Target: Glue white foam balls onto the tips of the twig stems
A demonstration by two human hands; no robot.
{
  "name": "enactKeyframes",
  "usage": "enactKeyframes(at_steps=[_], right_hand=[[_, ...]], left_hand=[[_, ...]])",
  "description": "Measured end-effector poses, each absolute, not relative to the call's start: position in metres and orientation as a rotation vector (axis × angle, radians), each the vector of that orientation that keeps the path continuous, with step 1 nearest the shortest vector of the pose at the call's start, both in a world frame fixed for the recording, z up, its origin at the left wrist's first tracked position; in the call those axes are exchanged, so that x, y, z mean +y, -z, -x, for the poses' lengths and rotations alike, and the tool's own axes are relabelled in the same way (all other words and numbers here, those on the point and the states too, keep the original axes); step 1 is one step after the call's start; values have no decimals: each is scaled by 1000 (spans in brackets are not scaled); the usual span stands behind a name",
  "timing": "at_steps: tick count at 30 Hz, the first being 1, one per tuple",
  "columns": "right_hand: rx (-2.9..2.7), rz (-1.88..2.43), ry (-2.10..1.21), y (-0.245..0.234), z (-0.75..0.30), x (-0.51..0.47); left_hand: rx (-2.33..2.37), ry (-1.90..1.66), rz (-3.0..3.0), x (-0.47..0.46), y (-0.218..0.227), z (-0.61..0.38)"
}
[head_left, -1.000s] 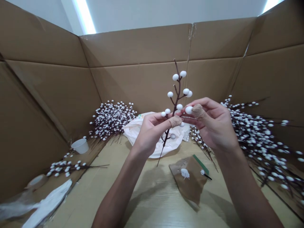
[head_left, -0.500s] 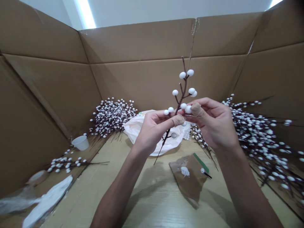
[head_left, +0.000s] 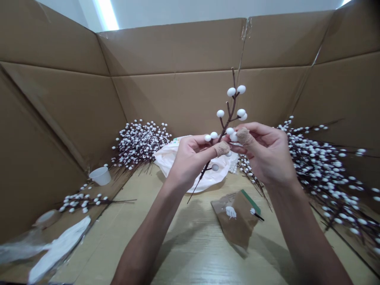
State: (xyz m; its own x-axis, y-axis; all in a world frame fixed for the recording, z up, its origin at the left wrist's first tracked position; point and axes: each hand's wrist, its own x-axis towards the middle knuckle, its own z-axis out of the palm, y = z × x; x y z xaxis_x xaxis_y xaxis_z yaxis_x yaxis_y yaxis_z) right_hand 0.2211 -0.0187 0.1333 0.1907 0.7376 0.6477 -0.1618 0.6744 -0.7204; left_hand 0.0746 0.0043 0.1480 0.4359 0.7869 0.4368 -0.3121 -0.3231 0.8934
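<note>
I hold the berry stem (head_left: pixel 232 103) upright in front of me, its tip against the view of the cardboard wall (head_left: pixel 178 47) and its foot slanting down over a white plastic bag (head_left: pixel 175 158). My left hand (head_left: pixel 192 158) clenches the stem low down, its fingers curled behind and a digit wrapped in tan tape (head_left: pixel 222 149) pressed across, apparently to keep the stem steady. My right hand (head_left: pixel 267 156) appears to pinch a white berry (head_left: pixel 233 137) just above that grip, using a second taped fingertip (head_left: pixel 243 135); the berry partly hides how firm the hold is. Below, on the wooden table (head_left: pixel 190 253), lies a brown paper scrap (head_left: pixel 234 223) with a white smear (head_left: pixel 230 212), and a small brush (head_left: pixel 257 216) rests at its edge, seemingly kept within reach. Heaps of berry branches (head_left: pixel 323 174) are piled to the right and left, away from my hands, and a white cup (head_left: pixel 101 176) stands at the far left.
</note>
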Motion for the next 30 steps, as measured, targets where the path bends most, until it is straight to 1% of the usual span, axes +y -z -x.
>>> enactKeyframes(at_steps=[11,20,30], right_hand=[[-1168,552,-684,-129,-214,-13],[-1178,547,-715,-127,-214,-9],[-1158,526,-748,-127,-212,-9]], left_hand=[[443,-1273,-1476,9,-143,-78],[406,-1262,-1460,7,-145,-78],[479,-1262,-1499,6,-145,-77]])
